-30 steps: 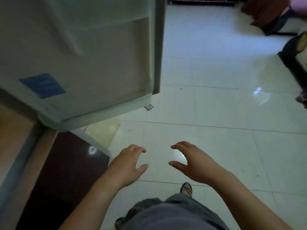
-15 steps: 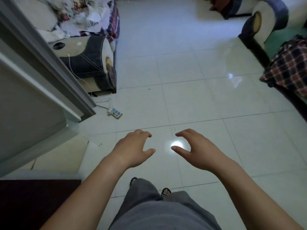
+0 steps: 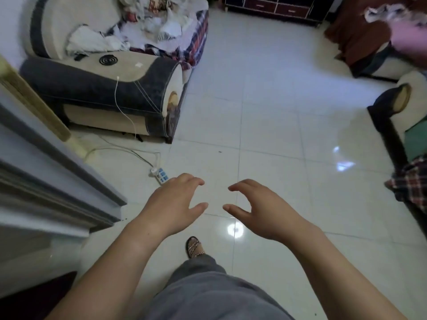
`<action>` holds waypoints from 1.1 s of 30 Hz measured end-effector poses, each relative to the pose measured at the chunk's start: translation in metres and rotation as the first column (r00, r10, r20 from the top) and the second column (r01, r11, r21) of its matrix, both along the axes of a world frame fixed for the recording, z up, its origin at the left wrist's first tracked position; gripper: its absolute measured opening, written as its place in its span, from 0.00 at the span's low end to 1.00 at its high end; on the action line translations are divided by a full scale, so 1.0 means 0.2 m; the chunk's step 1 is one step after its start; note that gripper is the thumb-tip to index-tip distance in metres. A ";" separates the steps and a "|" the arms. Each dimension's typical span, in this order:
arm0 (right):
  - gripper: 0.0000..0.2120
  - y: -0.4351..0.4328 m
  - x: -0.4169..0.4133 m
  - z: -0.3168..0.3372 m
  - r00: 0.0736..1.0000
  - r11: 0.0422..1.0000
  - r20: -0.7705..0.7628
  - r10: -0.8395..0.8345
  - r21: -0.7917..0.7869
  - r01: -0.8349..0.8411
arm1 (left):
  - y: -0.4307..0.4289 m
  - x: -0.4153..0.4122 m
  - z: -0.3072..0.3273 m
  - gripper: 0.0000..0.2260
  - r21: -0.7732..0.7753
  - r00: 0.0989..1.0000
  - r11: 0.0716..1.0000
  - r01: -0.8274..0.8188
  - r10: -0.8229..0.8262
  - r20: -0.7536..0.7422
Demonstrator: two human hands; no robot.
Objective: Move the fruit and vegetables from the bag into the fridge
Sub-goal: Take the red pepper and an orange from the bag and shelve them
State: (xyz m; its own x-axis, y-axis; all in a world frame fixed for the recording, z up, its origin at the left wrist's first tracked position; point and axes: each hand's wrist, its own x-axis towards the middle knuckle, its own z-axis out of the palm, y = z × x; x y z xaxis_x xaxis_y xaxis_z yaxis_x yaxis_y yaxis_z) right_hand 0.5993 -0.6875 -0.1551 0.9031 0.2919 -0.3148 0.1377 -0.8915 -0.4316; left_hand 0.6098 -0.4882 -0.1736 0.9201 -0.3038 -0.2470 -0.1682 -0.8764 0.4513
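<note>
The left hand [image 3: 171,204] and right hand [image 3: 263,211] hover empty, fingers loosely curled, over the glossy white tiled floor [image 3: 277,135], probably readied for grasping. No bag or produce is in view.

The floor [image 3: 265,112] is glossy white tile. A white power strip [image 3: 160,175] with blue sockets lies on it just beside the fridge [image 3: 34,181]. Its cable [image 3: 159,160] trails toward a beige-and-dark armchair [image 3: 111,93] standing on the tiles. A sandalled foot [image 3: 195,247] stands nearer, and a dark mat [image 3: 34,296] lies at lower left.
</note>
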 end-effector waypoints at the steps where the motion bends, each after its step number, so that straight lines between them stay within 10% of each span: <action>1: 0.24 -0.02 0.10 0.03 1.000 1.000 0.008 0.006 -0.001 -0.006 | -0.02 0.10 0.03 0.23 -0.006 1.000 1.000 0.007 -0.007 0.009; 15: 0.23 0.14 1.24 -0.06 0.958 0.954 -0.038 0.283 0.115 -0.277 | 0.22 0.85 0.04 0.24 0.064 0.946 0.949 -0.310 0.315 -0.080; 21: 0.24 0.42 1.90 -0.07 0.810 0.804 -0.012 0.587 0.128 -0.581 | 0.41 1.13 0.05 0.23 0.115 0.741 0.741 -0.662 0.670 -0.052; 33: 0.27 0.98 2.57 -0.14 0.427 0.427 -0.036 0.904 -0.013 -0.904 | 0.47 1.60 0.08 0.24 -0.010 0.462 0.463 -0.886 0.883 -0.084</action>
